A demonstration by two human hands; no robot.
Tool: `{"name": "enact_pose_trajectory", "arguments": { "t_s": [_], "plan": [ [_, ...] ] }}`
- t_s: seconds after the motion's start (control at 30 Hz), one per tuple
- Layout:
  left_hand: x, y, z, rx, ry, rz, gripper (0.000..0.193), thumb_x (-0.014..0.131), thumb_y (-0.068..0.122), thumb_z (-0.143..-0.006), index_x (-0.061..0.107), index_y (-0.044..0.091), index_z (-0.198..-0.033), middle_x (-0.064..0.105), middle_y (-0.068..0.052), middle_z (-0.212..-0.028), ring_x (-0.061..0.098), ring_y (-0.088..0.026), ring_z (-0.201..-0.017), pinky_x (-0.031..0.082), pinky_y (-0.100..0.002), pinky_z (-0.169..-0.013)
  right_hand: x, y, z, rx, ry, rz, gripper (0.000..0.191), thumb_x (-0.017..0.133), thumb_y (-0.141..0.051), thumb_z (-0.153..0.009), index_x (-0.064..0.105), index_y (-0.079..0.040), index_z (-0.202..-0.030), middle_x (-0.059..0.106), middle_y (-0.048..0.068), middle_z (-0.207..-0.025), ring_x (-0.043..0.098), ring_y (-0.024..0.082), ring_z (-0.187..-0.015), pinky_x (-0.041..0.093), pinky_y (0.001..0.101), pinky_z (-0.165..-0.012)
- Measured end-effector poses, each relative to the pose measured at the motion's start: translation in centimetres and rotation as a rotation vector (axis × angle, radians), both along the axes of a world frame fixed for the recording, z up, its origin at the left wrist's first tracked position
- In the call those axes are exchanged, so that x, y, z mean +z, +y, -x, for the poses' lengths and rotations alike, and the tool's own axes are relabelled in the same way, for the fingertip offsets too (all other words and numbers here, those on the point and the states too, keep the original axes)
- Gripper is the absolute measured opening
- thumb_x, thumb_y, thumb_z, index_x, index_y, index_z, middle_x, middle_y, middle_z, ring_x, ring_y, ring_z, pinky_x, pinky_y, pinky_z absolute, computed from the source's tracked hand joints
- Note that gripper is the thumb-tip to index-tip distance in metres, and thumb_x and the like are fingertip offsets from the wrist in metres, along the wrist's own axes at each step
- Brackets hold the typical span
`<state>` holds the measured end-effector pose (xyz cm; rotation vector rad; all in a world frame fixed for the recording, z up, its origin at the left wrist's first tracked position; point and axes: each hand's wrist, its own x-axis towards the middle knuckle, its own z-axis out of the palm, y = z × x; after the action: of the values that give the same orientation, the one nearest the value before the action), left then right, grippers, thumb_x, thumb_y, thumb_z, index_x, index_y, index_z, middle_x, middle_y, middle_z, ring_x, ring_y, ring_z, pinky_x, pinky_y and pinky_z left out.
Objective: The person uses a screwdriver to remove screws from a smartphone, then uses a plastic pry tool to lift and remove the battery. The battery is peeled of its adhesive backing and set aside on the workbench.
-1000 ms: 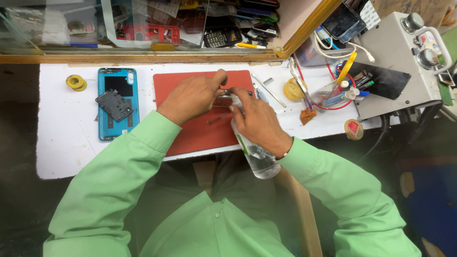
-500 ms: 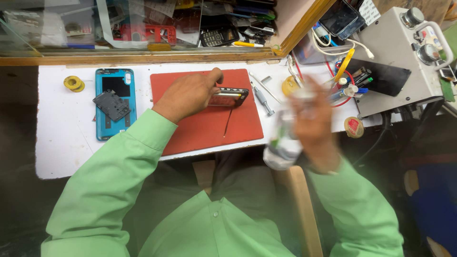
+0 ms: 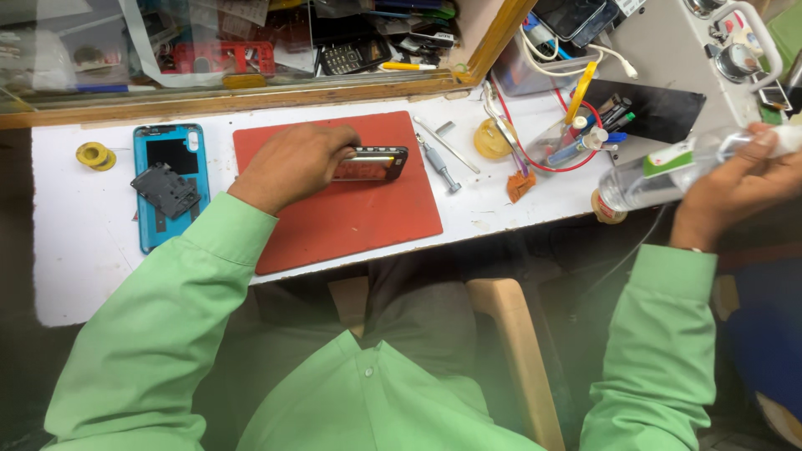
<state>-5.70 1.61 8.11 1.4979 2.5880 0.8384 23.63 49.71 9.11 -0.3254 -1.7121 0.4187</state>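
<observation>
- My left hand (image 3: 292,165) lies palm down on the red mat (image 3: 351,221), fingers curled over one end of the opened phone (image 3: 372,164), pinning it flat so it doesn't slide.
- The phone sits on the upper middle of the mat, long side across, its far end sticking out past my fingers.
- My right hand (image 3: 735,188) is out to the right, off the bench edge, wrapped tight around a clear plastic bottle (image 3: 668,175) with a green-and-white label; bottle held nearly level, base pointing back toward the bench.
- Blue back cover (image 3: 171,184) lies left of the mat with a dark plate (image 3: 165,190) resting on it, parked apart from the phone.
- Yellow tape rolls (image 3: 96,155) sit at the far left.
- Screwdriver (image 3: 440,165) and tweezers (image 3: 447,144) lie just right of the mat, within reach.
- Tool cup (image 3: 576,138) with red wire stands further right.
</observation>
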Motion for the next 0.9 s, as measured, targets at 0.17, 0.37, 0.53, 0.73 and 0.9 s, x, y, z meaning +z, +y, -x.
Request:
{"name": "enact_pose_trajectory", "arguments": {
  "t_s": [0.17, 0.37, 0.53, 0.73, 0.9],
  "plan": [
    [0.1, 0.0, 0.0, 0.013, 0.008, 0.013, 0.02, 0.059, 0.025, -0.1, 0.07, 0.012, -0.11, 0.073, -0.016, -0.088, 0.066, -0.041, -0.084, 0.049, -0.055, -0.071, -0.8, -2.7, 2.9, 0.04, -0.049, -0.024, 0.041, 0.051, -0.017, -0.122, 0.032, -0.003, -0.155, 0.067, 0.014, -0.115, 0.066, 0.02, -0.1, 0.055, 0.0346, -0.092],
    [0.0, -0.1, -0.2, 0.022, 0.029, 0.014, 0.02, 0.06, 0.026, -0.099, 0.069, 0.012, -0.11, 0.072, -0.016, -0.086, 0.067, -0.041, -0.083, 0.049, -0.055, -0.071, -0.8, -3.8, 6.0, 0.033, -0.056, -0.105, 0.044, 0.049, -0.02, -0.12, 0.031, -0.008, -0.159, 0.06, 0.02, -0.148, 0.073, 0.023, -0.112, 0.061, 0.0351, -0.097],
    [-0.1, -0.1, -0.8, 0.076, 0.018, 0.018, 0.02, 0.06, 0.028, -0.1, 0.069, 0.013, -0.11, 0.072, -0.017, -0.084, 0.067, -0.041, -0.082, 0.049, -0.055, -0.069, -1.6, -3.3, 6.8, 0.093, -0.079, -0.022, 0.049, 0.05, -0.026, -0.125, 0.027, -0.006, -0.164, 0.062, 0.016, -0.148, 0.067, 0.024, -0.114, 0.057, 0.0356, -0.1],
    [-0.1, 0.1, -0.8, 0.075, 0.009, 0.015, 0.02, 0.06, 0.028, -0.1, 0.069, 0.012, -0.109, 0.072, -0.017, -0.084, 0.067, -0.041, -0.083, 0.049, -0.055, -0.071, -0.4, -8.0, 4.2, -0.243, -0.038, -0.163, 0.043, 0.054, -0.015, -0.123, 0.031, -0.001, -0.156, 0.041, 0.019, -0.158, 0.046, 0.033, -0.147, 0.034, 0.0428, -0.129],
    [-0.2, 0.2, -0.4, 0.056, 0.02, -0.002, 0.019, 0.06, 0.026, -0.099, 0.069, 0.012, -0.107, 0.071, -0.017, -0.084, 0.067, -0.041, -0.082, 0.049, -0.055, -0.069, -3.6, -25.2, 7.8, 0.359, -0.257, -0.035, 0.052, 0.076, -0.018, -0.097, 0.049, 0.0, -0.138, 0.049, 0.02, -0.14, 0.051, 0.037, -0.132, 0.041, 0.0459, -0.115]
  ]
}}
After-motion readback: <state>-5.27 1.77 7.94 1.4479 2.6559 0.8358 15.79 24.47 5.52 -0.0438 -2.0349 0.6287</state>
